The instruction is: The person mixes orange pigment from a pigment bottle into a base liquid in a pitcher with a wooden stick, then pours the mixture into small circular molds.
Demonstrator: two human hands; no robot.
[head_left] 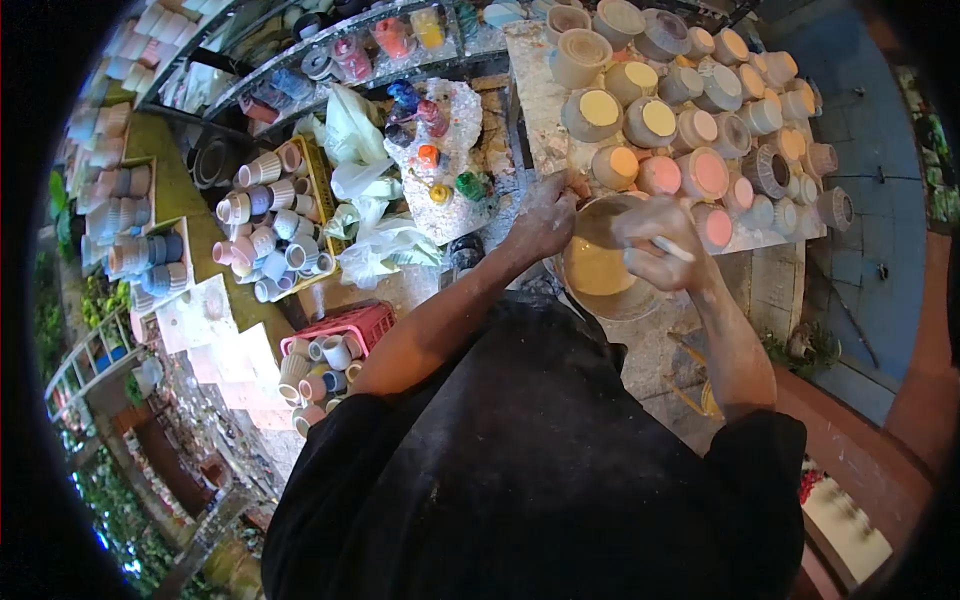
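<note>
Bucket (632, 304) right up against person's front, tan mixture (600, 268) inside; left hand (543, 218) at far-left rim, fingers clamped on it; right hand (652, 238) over bucket, fingers wrapped tight round pale stick (674, 249), lower end hidden; just beyond, worktop (536, 92) crowded with pots (703, 173), yellow and pink tops showing

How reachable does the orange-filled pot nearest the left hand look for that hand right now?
Probably yes: the left hand is close to the orange-filled pot, with nothing visible blocking the way. It appears to grip the rim of the bowl, though, so it would likely need to let go first.
</note>
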